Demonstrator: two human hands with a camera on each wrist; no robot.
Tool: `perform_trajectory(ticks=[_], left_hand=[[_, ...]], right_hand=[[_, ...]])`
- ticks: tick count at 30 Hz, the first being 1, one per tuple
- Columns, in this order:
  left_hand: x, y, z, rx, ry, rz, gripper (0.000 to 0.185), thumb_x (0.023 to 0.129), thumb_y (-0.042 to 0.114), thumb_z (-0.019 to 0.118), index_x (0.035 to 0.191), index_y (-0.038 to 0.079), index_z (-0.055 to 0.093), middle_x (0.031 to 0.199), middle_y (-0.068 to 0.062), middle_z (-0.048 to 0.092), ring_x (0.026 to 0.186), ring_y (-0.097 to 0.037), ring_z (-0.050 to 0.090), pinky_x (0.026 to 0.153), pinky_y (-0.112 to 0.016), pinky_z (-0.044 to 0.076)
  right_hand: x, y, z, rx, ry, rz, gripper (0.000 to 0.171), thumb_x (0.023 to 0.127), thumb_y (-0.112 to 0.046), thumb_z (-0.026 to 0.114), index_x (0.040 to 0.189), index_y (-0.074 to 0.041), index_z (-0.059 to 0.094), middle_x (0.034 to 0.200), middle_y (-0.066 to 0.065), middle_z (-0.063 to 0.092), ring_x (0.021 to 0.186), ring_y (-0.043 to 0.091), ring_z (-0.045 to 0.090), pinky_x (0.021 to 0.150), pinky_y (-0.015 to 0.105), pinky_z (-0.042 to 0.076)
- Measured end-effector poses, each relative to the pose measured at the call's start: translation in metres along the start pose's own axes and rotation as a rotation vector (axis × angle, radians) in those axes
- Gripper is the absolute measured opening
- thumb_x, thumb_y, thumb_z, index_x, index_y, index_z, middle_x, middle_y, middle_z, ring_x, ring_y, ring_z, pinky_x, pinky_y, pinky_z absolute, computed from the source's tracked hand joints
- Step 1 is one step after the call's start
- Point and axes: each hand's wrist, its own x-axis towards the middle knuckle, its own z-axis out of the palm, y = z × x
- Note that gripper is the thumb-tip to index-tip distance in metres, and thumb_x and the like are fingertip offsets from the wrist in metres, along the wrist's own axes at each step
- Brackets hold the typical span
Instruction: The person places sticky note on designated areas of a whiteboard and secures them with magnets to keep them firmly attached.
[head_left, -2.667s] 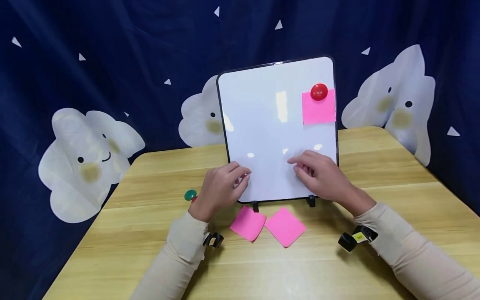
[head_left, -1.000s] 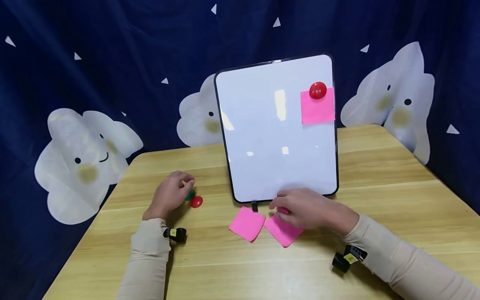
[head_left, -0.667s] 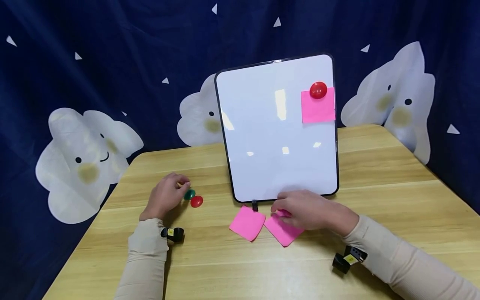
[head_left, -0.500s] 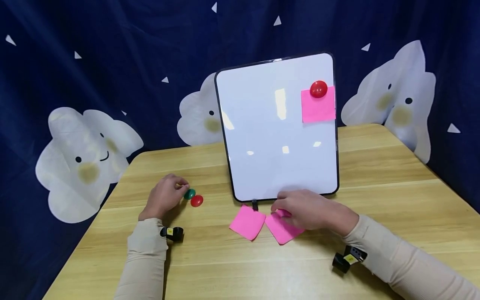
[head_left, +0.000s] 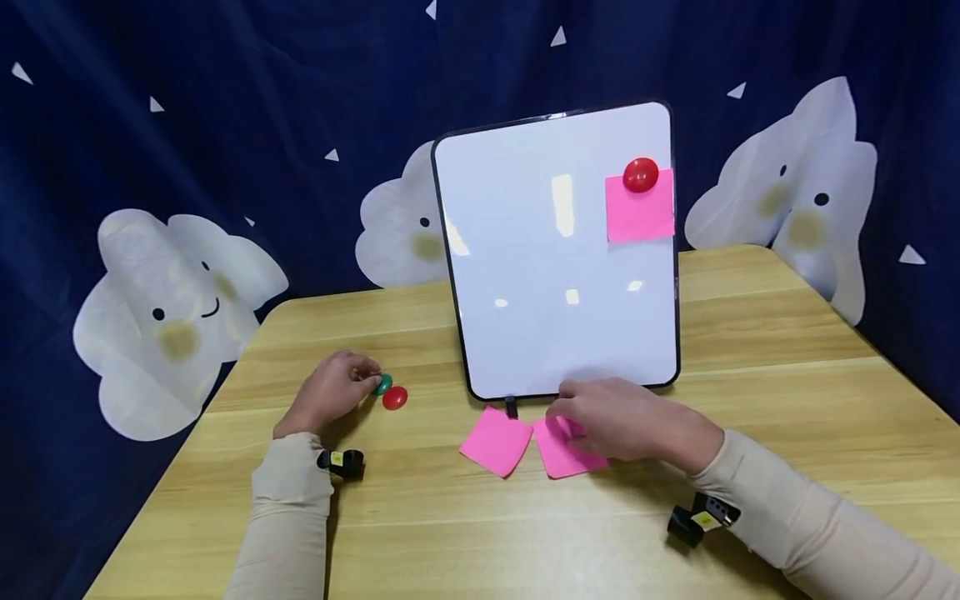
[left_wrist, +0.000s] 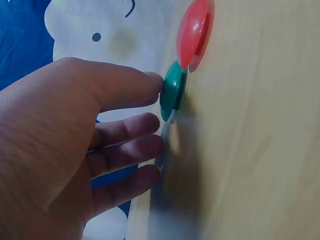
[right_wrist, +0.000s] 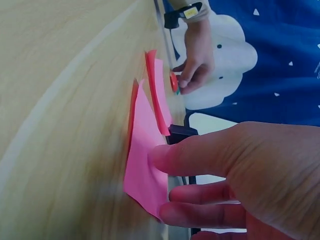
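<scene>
A white board (head_left: 555,267) with a black frame stands on the table, a pink sticky note (head_left: 637,215) held on it by a round red magnet (head_left: 641,175). My left hand (head_left: 333,389) pinches at the edge of a green magnet (left_wrist: 173,91); the index finger is hidden behind the thumb in the left wrist view. Touching the green one lies a second red magnet (head_left: 395,397). Below the board, my right hand (head_left: 618,418) pinches a pink sticky note (right_wrist: 145,155), thumb on its face and fingers at its edge. Another pink sticky note (head_left: 497,443) lies to its left.
The board's black foot (head_left: 512,407) juts forward right behind the left note. Bare wooden table (head_left: 480,542) extends in front of the notes. A dark blue curtain (head_left: 315,67) with cloud shapes hangs behind the table.
Both hands have come down from the board, the left to the green magnet, the right to the right-hand note. That note has turned slightly under the right hand.
</scene>
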Motion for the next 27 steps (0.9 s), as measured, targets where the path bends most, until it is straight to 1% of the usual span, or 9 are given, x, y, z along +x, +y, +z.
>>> perform_trajectory(ticks=[3,6,10,14,17,21,24,27], left_hand=[[0.002,0.003,-0.001,-0.006,-0.011,0.004,0.018,0.096,0.019,0.068,0.108,0.009,0.076,0.105,-0.006,0.067,0.094,-0.024,0.061,0.085,-0.046,0.051],[0.003,0.006,-0.003,-0.003,-0.022,0.02,0.017,0.095,0.02,0.069,0.107,0.011,0.076,0.103,-0.004,0.07,0.094,-0.023,0.062,0.086,-0.046,0.051],[0.004,0.009,-0.004,-0.012,-0.047,0.033,0.018,0.092,0.022,0.073,0.106,0.012,0.076,0.101,-0.002,0.07,0.094,-0.021,0.062,0.085,-0.045,0.051],[0.003,0.013,-0.005,-0.043,-0.082,0.025,0.021,0.091,0.022,0.074,0.109,0.011,0.075,0.103,-0.003,0.07,0.097,-0.022,0.062,0.089,-0.046,0.05],[0.003,0.015,-0.006,-0.046,-0.097,0.018,0.023,0.091,0.021,0.074,0.111,0.01,0.075,0.104,-0.004,0.07,0.098,-0.023,0.063,0.09,-0.047,0.05],[0.002,0.018,-0.006,-0.036,-0.114,0.021,0.024,0.09,0.019,0.075,0.111,0.01,0.075,0.102,-0.003,0.07,0.092,-0.021,0.062,0.087,-0.045,0.051],[0.002,0.021,-0.004,-0.032,-0.128,0.034,0.025,0.089,0.02,0.075,0.111,0.009,0.075,0.101,-0.003,0.069,0.09,-0.021,0.061,0.084,-0.044,0.051],[0.001,0.023,-0.002,-0.025,-0.136,0.039,0.025,0.088,0.02,0.076,0.111,0.009,0.075,0.101,-0.004,0.068,0.089,-0.021,0.059,0.082,-0.042,0.052]], right_hand=[[-0.001,0.001,-0.001,-0.027,0.014,0.01,0.022,0.083,-0.018,0.082,0.103,-0.017,0.074,0.081,-0.008,0.05,0.072,0.008,0.046,0.061,0.024,0.044],[-0.001,0.0,-0.002,-0.067,0.008,0.044,0.019,0.083,-0.018,0.082,0.099,-0.016,0.073,0.078,-0.008,0.047,0.069,0.009,0.045,0.059,0.025,0.043],[0.0,-0.003,-0.003,-0.098,-0.036,0.11,0.015,0.083,-0.02,0.081,0.095,-0.016,0.072,0.078,-0.007,0.048,0.068,0.011,0.045,0.06,0.027,0.043],[0.0,-0.005,-0.005,-0.098,-0.066,0.171,0.015,0.083,-0.023,0.081,0.089,-0.016,0.069,0.078,-0.006,0.047,0.066,0.012,0.045,0.059,0.029,0.043],[0.0,-0.005,-0.006,-0.09,-0.077,0.189,0.017,0.083,-0.025,0.082,0.086,-0.015,0.068,0.077,-0.005,0.046,0.065,0.013,0.045,0.058,0.03,0.042],[-0.001,-0.004,-0.008,-0.061,-0.091,0.189,0.018,0.082,-0.025,0.082,0.084,-0.015,0.068,0.077,-0.005,0.047,0.066,0.013,0.046,0.059,0.031,0.043],[-0.002,-0.003,-0.008,-0.016,-0.109,0.194,0.016,0.082,-0.025,0.083,0.087,-0.015,0.071,0.08,-0.005,0.05,0.069,0.013,0.047,0.063,0.032,0.045],[-0.002,0.0,-0.008,0.052,-0.119,0.171,0.015,0.083,-0.022,0.082,0.093,-0.015,0.073,0.082,-0.005,0.051,0.072,0.012,0.048,0.065,0.032,0.045]])
